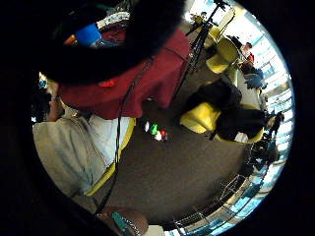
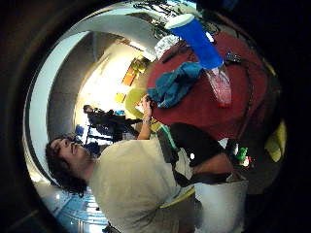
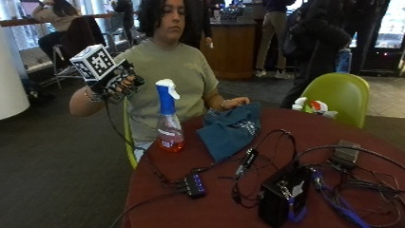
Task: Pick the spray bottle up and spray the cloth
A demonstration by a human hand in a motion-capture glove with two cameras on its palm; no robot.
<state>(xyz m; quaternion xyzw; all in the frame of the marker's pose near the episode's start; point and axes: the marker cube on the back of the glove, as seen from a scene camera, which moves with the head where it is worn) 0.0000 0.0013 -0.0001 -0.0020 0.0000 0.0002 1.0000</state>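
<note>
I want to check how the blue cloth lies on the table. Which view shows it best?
The outside view: the blue cloth lies rumpled on the red table, beside the spray bottle, with the bare hand on it. The thumb side palm view shows it smaller and farther off. The little finger side view does not show it.

I see my gloved right hand (image 3: 117, 81) raised at chest height, elbow bent, forearm angled up. Its fingers (image 3: 130, 84) hang loosely curled with nothing between them. My bare left hand (image 3: 235, 102) lies flat, fingers relaxed and stretched forward, wrist low.
</note>
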